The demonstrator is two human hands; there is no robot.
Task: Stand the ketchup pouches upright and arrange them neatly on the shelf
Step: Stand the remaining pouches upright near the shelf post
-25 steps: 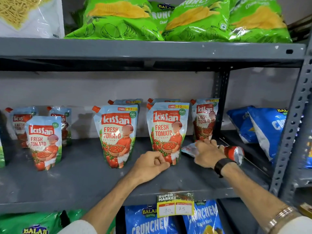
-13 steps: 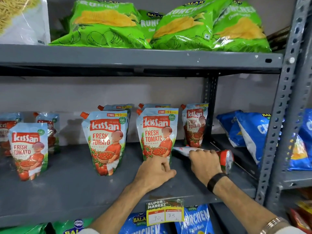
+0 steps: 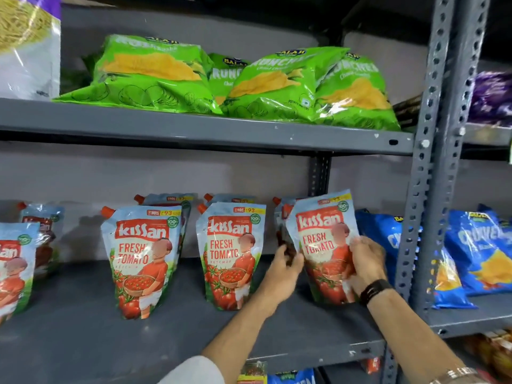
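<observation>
Grey metal shelf (image 3: 69,336), matt, scuffed, front lip bare; pale grey wall behind. Perforated upright post (image 3: 432,189) is the landmark here.

Just left of the post: held pouch (image 3: 322,245), upright, leaning slightly left, label facing out, base at or just above the shelf; contact unclear. Right hand (image 3: 365,266) grips its post-side edge, fingers wrapped onto the front, black band on wrist. Left hand (image 3: 282,273) on the far edge, fingers curled around it, thumb side blurred. Another pouch (image 3: 279,223) stands behind it, mostly hidden.

Further left of the post: middle pouch (image 3: 230,253) standing, one more behind it. Then left pouch (image 3: 144,259) standing, one behind. Farthest from the post, at frame edge, two more, cropped.

Right of the post: blue chip bags (image 3: 476,250) on a neighbouring shelf.

Above, left of the post: upper shelf (image 3: 194,128) with green chip bags (image 3: 249,84) lying slumped, white bag (image 3: 27,51) at the far end.

Below the shelf edge: a price tag, partly seen
</observation>
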